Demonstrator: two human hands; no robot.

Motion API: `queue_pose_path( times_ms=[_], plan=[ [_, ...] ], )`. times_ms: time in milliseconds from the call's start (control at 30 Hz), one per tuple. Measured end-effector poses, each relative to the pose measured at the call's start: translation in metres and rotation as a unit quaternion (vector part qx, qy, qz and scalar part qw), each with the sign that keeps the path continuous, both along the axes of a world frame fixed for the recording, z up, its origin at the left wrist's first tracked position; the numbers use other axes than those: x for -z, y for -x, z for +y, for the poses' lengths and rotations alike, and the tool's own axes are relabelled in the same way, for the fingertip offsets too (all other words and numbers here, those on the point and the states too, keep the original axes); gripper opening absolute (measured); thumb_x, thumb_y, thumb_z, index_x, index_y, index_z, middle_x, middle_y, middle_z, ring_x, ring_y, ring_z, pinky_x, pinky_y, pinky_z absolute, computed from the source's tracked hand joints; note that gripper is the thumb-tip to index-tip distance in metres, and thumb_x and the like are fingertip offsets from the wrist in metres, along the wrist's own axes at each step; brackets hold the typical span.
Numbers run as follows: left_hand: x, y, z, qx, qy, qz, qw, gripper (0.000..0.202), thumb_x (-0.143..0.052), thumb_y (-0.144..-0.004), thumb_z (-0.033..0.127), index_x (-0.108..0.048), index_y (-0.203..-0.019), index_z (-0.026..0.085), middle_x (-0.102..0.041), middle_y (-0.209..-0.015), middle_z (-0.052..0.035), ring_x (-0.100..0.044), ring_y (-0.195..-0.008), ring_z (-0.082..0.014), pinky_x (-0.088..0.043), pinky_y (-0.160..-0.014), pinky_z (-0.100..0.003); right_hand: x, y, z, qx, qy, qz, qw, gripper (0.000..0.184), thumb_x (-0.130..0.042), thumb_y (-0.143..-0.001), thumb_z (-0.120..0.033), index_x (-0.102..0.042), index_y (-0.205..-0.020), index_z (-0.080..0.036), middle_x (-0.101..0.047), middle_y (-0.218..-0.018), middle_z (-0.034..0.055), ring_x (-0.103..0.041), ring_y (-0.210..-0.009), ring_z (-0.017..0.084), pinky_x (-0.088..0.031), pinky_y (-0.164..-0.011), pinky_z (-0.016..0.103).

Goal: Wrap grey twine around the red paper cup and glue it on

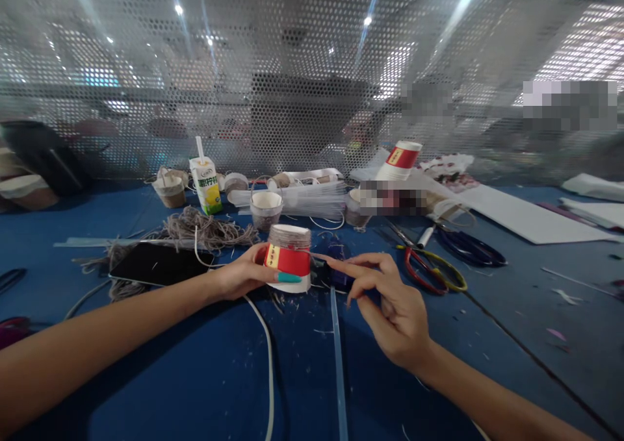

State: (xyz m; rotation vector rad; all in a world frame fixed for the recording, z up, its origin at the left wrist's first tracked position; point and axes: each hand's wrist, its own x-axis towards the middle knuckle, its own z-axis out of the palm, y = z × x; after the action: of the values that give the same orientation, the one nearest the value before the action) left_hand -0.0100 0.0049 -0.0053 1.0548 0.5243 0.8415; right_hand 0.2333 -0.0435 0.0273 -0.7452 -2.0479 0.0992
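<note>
An upside-down red and white paper cup (289, 259), its upper part wound with brown twine, stands on the blue table (205, 363). My left hand (244, 273) is wrapped round the cup from the left, thumb across its front. My right hand (385, 304) is just right of the cup, its fingers curled and the index finger stretched toward the cup, pressing at a dark object I cannot make out. A clear glue stick (337, 356) lies on the table under that hand, pointing toward me.
A heap of twine (205, 230) and a black tablet (158, 264) lie to the left. Behind are twine-covered cups (266, 208), a drink carton (207, 182), a stack of red cups (400, 160) and clear sticks. Scissors (429, 265) lie to the right. A perforated metal screen closes the back.
</note>
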Motion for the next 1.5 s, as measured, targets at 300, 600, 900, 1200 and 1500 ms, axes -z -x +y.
queue_pose_path(
  times_ms=[300, 600, 900, 1200, 1500],
  plan=[
    [-0.003, -0.004, -0.002, 0.041, 0.011, -0.017, 0.999, 0.055, -0.085, -0.052, 0.016, -0.066, -0.103, 0.013, -0.072, -0.095, -0.0078, -0.067, -0.084, -0.0173, -0.048, -0.082, -0.03, -0.001, 0.0, -0.006, -0.049, 0.044, -0.133, 0.989, 0.023, -0.048, -0.073, -0.004, -0.055, -0.079, -0.025, -0.062, -0.132, -0.0044, -0.05, -0.105, 0.025, -0.049, -0.081, 0.044],
    [-0.004, -0.001, -0.001, 0.051, 0.019, -0.02, 0.998, 0.059, -0.086, -0.051, 0.022, -0.065, -0.105, 0.012, -0.071, -0.093, -0.0066, -0.065, -0.082, -0.016, -0.048, -0.08, -0.029, 0.004, -0.002, 0.002, -0.029, 0.096, -0.028, 0.995, 0.021, -0.048, -0.077, -0.006, -0.056, -0.074, -0.025, -0.069, -0.12, -0.0012, -0.049, -0.11, 0.026, -0.047, -0.087, 0.045],
    [0.0, 0.003, 0.003, 0.044, 0.014, -0.004, 0.999, 0.065, -0.083, -0.053, 0.025, -0.063, -0.113, 0.011, -0.069, -0.107, -0.0134, -0.065, -0.093, -0.0236, -0.046, -0.087, -0.037, 0.005, -0.003, 0.01, -0.018, 0.188, 0.088, 0.978, 0.018, -0.052, -0.077, -0.012, -0.059, -0.066, -0.024, -0.074, -0.104, 0.0049, -0.058, -0.1, 0.025, -0.048, -0.086, 0.046],
    [0.001, 0.001, 0.003, 0.047, 0.022, -0.027, 0.998, 0.061, -0.084, -0.055, 0.023, -0.064, -0.111, 0.012, -0.071, -0.102, -0.0108, -0.066, -0.093, -0.0222, -0.045, -0.091, -0.037, 0.012, -0.007, 0.009, -0.082, 0.162, 0.114, 0.977, 0.014, -0.051, -0.082, -0.013, -0.059, -0.077, -0.024, -0.069, -0.114, 0.0043, -0.055, -0.105, 0.025, -0.045, -0.09, 0.046],
    [0.002, 0.003, 0.003, 0.068, 0.005, -0.008, 0.998, 0.06, -0.083, -0.056, 0.019, -0.063, -0.113, 0.013, -0.071, -0.1, -0.0102, -0.066, -0.089, -0.0206, -0.046, -0.087, -0.035, 0.009, -0.004, 0.002, -0.072, 0.223, -0.02, 0.972, 0.018, -0.048, -0.078, -0.011, -0.059, -0.082, -0.026, -0.062, -0.125, 0.005, -0.04, -0.128, 0.028, -0.042, -0.099, 0.055]
  ],
)
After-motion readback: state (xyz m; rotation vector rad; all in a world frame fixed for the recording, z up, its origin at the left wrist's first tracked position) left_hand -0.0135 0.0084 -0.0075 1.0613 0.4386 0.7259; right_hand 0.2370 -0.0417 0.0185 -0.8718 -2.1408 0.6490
